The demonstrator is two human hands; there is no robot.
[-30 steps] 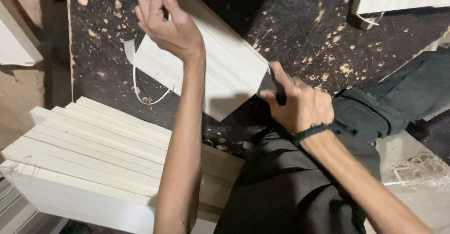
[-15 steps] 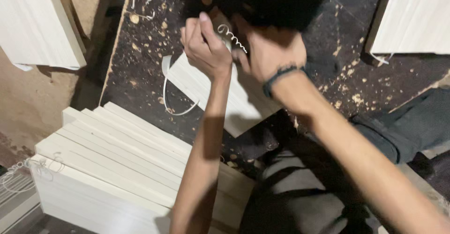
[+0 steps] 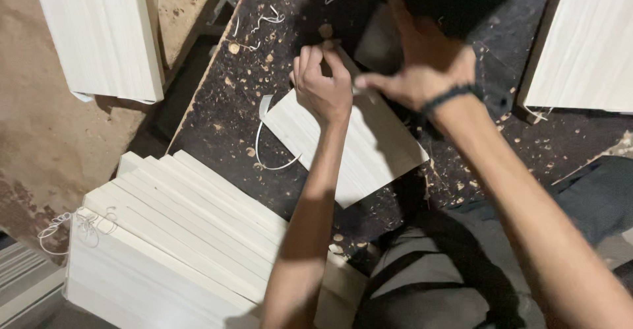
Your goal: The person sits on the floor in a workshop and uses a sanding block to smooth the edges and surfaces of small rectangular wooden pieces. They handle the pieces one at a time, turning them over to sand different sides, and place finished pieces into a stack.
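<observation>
On a dark surface [image 3: 224,115] speckled with pale shavings, the left hand [image 3: 321,86] pinches the far edge of a pale, flat rectangular wooden board [image 3: 359,151], fingers curled, beside the right hand [image 3: 422,72] closed on that edge.

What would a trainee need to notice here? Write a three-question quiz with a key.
1. True or false: the left hand rests on the pale rectangular wooden board.
2. What lies on the dark work surface around the board? A) nails B) wood shavings C) paint cans
3. What is on the wrist of the right hand?

Key: 1 true; 2 B; 3 a dark wristband.
</observation>
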